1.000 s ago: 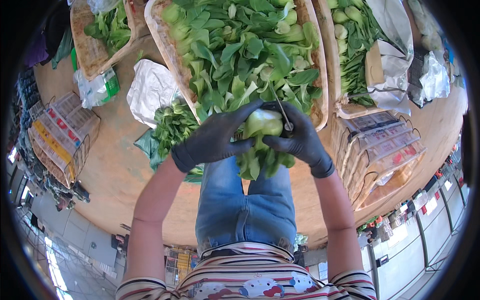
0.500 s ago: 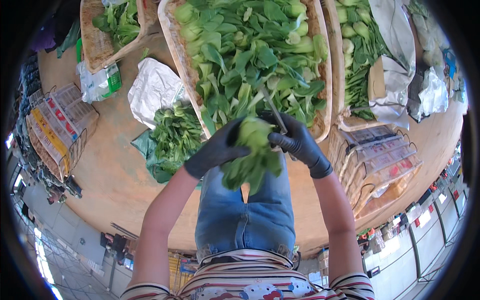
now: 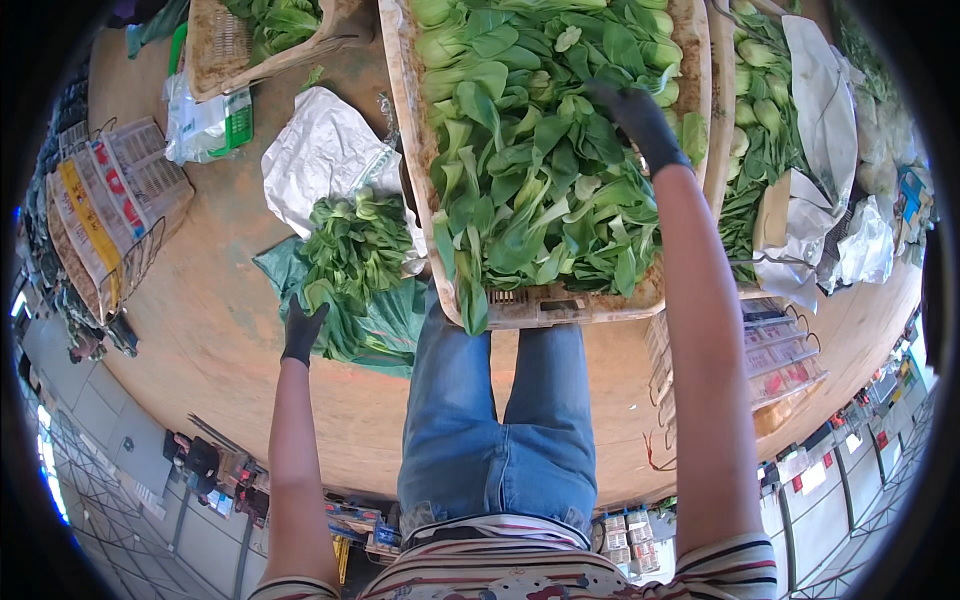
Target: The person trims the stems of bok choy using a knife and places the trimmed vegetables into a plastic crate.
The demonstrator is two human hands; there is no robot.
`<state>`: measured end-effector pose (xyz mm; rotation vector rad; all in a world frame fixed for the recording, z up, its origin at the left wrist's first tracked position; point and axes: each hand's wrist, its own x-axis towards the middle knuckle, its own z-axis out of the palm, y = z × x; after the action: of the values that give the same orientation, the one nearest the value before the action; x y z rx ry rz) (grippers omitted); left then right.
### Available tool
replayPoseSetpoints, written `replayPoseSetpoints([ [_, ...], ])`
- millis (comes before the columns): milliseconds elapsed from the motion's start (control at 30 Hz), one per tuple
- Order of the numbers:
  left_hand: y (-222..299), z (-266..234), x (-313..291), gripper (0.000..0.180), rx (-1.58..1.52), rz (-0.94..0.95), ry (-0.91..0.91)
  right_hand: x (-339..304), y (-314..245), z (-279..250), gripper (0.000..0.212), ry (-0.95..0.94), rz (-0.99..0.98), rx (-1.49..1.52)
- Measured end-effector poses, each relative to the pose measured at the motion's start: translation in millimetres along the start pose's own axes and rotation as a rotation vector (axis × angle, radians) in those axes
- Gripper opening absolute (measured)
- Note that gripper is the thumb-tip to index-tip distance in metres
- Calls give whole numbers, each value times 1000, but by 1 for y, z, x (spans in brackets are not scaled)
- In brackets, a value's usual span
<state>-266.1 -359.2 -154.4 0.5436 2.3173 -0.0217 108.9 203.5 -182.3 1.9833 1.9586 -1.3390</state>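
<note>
My left hand [image 3: 303, 330], in a dark glove, is at the near left edge of a pile of trimmed green leaves [image 3: 357, 245] on a green plastic bag [image 3: 385, 325]. Its thumb and fingers are apart at the leaves, and no grip on them shows. Stretched far forward, my right hand [image 3: 640, 122], also gloved, reaches over the heaped bok choy [image 3: 540, 150] in a large pale plastic crate [image 3: 705, 110]. Its fingertips go in among the leaves, so what they hold is hidden. The knife seen earlier cannot be made out clearly.
A crumpled white sack [image 3: 320, 150] lies beyond the leaf pile. Another crate [image 3: 335, 35] with greens stands at the far left. To the right are more bok choy [image 3: 765, 100] and wire-handled baskets [image 3: 775, 350]; a similar basket [image 3: 110, 215] stands at the left.
My hands have parted from the bok choy they held over my lap. The left went left to the leaf pile, the right forward into the crate. The view has shifted too.
</note>
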Motion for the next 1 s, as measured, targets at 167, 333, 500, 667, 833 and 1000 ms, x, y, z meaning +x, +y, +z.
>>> replayPoseSetpoints([
  [167, 195, 50, -1, 54, -603, 33, -58, -18, 60, 33, 64, -185, 78, -460],
  [333, 336, 76, -15, 39, -919, 468, -315, -71, 69, 0, 61, -298, -38, 192],
  [500, 424, 79, -62, 57, -1059, 367, -957, -187, 57, -36, 71, -496, 38, 694],
  [667, 440, 59, -107, 73, -1113, 363, -1119, -242, 64, -38, 72, -465, -25, 834],
  [833, 447, 42, -119, 70, -963, 450, -890, -243, 71, -66, 21, 30, -281, 143],
  [1000, 452, 36, -130, 71, -738, 584, -875, -244, 42, -95, 20, -26, -615, -86],
])
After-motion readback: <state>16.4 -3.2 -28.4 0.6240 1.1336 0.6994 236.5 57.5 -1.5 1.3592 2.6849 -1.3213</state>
